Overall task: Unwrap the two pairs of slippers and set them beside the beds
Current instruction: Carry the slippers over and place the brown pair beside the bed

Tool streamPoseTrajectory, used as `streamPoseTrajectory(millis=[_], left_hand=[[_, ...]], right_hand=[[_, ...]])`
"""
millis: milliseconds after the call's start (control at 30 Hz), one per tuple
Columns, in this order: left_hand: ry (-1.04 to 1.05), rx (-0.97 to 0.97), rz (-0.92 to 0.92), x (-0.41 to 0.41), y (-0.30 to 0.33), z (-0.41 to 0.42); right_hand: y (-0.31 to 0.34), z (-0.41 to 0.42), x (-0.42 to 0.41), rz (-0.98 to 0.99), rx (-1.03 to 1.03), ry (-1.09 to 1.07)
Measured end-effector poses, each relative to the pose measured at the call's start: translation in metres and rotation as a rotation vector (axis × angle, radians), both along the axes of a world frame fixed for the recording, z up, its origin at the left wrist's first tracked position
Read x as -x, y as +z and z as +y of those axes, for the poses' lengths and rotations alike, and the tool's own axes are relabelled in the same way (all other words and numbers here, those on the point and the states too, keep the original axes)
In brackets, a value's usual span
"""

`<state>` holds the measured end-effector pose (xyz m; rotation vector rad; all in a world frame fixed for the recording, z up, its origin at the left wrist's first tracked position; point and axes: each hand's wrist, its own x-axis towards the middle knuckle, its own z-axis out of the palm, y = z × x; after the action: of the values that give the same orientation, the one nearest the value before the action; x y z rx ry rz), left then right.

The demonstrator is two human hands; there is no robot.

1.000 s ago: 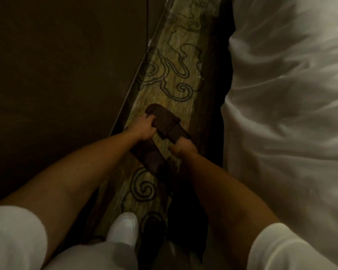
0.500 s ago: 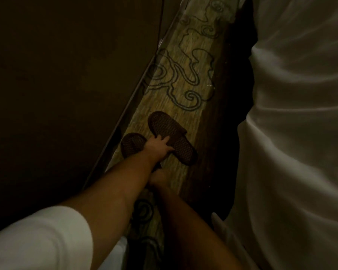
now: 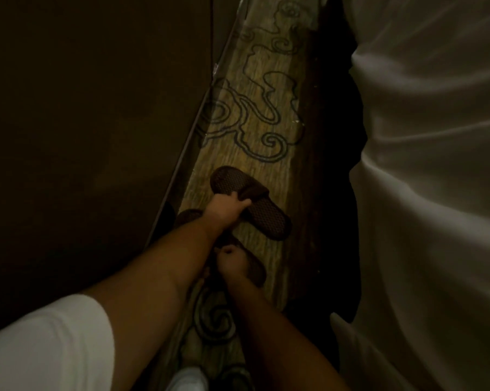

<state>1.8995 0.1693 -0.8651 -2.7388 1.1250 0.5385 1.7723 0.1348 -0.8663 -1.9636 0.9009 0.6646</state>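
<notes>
Scroll-patterned carpet under left hand-gripped, mesh-textured brown slipper.

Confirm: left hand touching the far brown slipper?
Touching. The head view shows the left hand with fingers curled over the far slipper at its strap, no gap.

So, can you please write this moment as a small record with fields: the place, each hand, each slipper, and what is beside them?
place: narrow strip of patterned carpet between a dark wall and a bed with white bedding
left hand: gripping the strap of the far slipper
right hand: closed over the near slipper
far slipper: dark brown, lying on the carpet at an angle
near slipper: mostly hidden under the arms
wrapping: none visible
light: dim, fine detail hard to tell
</notes>
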Motion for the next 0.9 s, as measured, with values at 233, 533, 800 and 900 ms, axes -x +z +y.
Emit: streamPoseTrajectory(millis=[233, 533, 800, 900], left_hand=[[0.147, -0.001, -0.073, -0.008, 0.009, 0.014], [0.131, 0.148, 0.016, -0.008, -0.012, 0.042], [0.179, -0.035, -0.005, -0.039, -0.006, 0.043], [0.049, -0.010, -0.076, -0.037, -0.001, 0.035]], right_hand=[[-0.007, -0.029, 0.000, -0.163, 0.204, -0.073], [-0.013, -0.019, 0.002, -0.254, 0.097, -0.180], [-0.022, -0.020, 0.001, -0.289, -0.014, -0.274], [-0.022, -0.018, 0.004, -0.303, -0.014, -0.299]])
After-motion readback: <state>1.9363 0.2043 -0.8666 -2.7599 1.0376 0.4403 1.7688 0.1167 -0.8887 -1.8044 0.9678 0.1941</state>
